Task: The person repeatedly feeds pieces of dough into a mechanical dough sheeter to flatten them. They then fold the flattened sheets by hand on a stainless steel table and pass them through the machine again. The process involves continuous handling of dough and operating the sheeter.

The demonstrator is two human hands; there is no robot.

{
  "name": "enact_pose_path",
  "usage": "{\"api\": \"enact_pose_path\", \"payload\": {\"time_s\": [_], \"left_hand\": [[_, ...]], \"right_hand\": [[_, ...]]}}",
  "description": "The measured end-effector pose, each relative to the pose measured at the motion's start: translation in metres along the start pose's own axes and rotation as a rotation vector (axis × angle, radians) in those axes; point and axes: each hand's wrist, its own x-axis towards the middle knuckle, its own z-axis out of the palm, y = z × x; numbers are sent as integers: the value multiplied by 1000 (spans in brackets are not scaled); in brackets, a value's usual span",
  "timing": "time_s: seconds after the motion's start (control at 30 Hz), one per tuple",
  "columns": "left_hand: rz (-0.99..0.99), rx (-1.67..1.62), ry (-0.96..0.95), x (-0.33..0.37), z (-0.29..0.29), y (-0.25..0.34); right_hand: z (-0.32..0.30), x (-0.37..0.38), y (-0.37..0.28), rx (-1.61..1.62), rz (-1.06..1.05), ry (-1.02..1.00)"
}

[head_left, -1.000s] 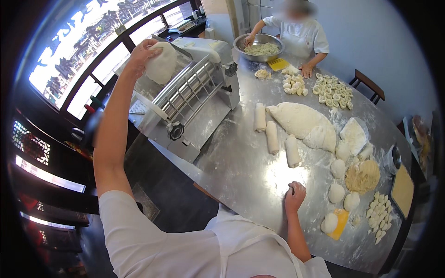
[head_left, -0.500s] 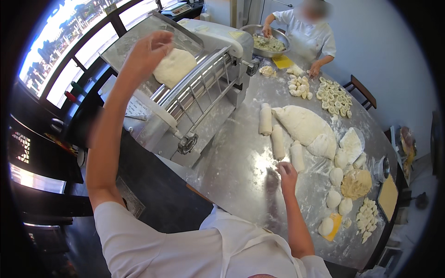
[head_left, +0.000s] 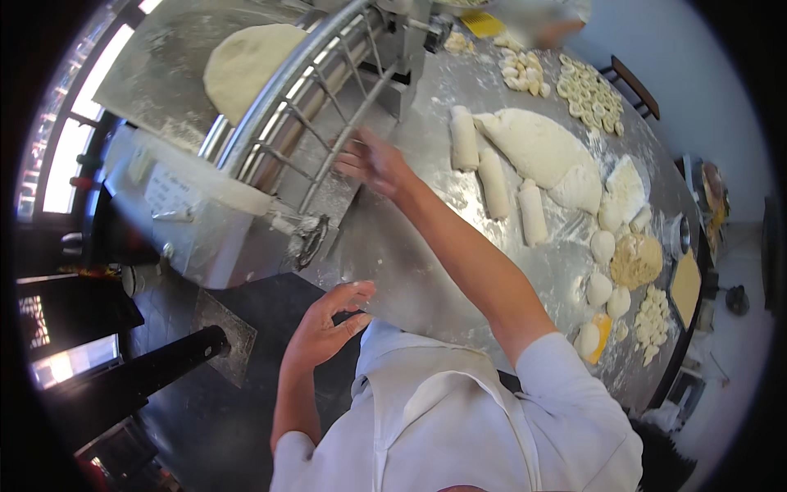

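My right hand [head_left: 375,164] reaches left to the wire guard [head_left: 307,123] of a dough sheeter. Its fingers are stretched out and slightly blurred, with nothing seen in them. My left hand [head_left: 329,324] hangs open in front of my apron, near the table's edge, thumb and fingers apart. A flat rounded piece of dough [head_left: 246,70] lies on the sheeter's floured top tray [head_left: 156,61], against the rollers. To the right of my right hand, three dough rolls [head_left: 493,184] rest on the metal table [head_left: 393,271], beside a large dough slab [head_left: 541,152].
Several dough balls [head_left: 598,289], a rougher dough lump [head_left: 636,260] and small cut pieces [head_left: 652,320] sit at the right. Shaped pieces [head_left: 590,94] cover the far right. A co-worker's blurred arm [head_left: 561,31] shows at the back. The sheeter's knob [head_left: 310,239] juts toward me.
My left hand has dropped from above the top tray to my apron. My right hand has swung left from the dough rolls to the guard. The view has shifted, and the sheeter appears closer.
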Motion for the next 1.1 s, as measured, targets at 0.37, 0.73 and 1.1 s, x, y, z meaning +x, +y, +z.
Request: {"api": "enact_pose_path", "payload": {"time_s": [0.37,0.73,1.1], "left_hand": [[-206,-326,218,8,27,-62],[-192,-340,282,49,35,-66],[129,-827,573,165,27,-85]], "right_hand": [[64,58,28,422,-37,-225],[71,49,34,415,-151,-105],[36,0,24,341,-380,194]]}}
